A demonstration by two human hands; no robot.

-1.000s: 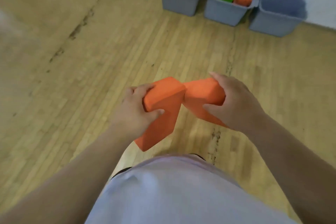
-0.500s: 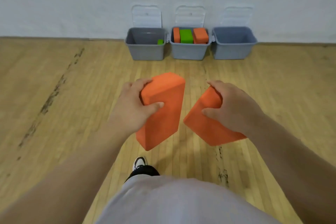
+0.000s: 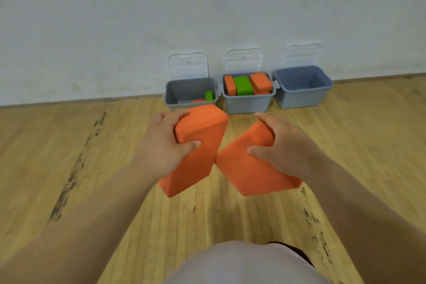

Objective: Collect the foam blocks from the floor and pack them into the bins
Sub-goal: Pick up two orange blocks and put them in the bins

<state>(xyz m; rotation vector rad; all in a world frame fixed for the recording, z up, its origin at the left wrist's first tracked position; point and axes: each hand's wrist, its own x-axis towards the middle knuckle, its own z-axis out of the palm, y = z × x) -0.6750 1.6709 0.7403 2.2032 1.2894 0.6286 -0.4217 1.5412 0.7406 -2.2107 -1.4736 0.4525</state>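
Head view: left hand (image 3: 161, 147) and right hand (image 3: 290, 147) each carry an orange foam block above the wooden floor (image 3: 69, 145).
Left fingers (image 3: 191, 145) grasp the left block (image 3: 198, 168), right fingers (image 3: 255, 151) the right block (image 3: 249, 175), lower corners almost touching; ahead, the middle bin (image 3: 246, 105) holds orange and green blocks.

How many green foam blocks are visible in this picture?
2. The left green block is inside the left bin. The middle green block sits in the middle bin. More may be hidden deeper in the bins.
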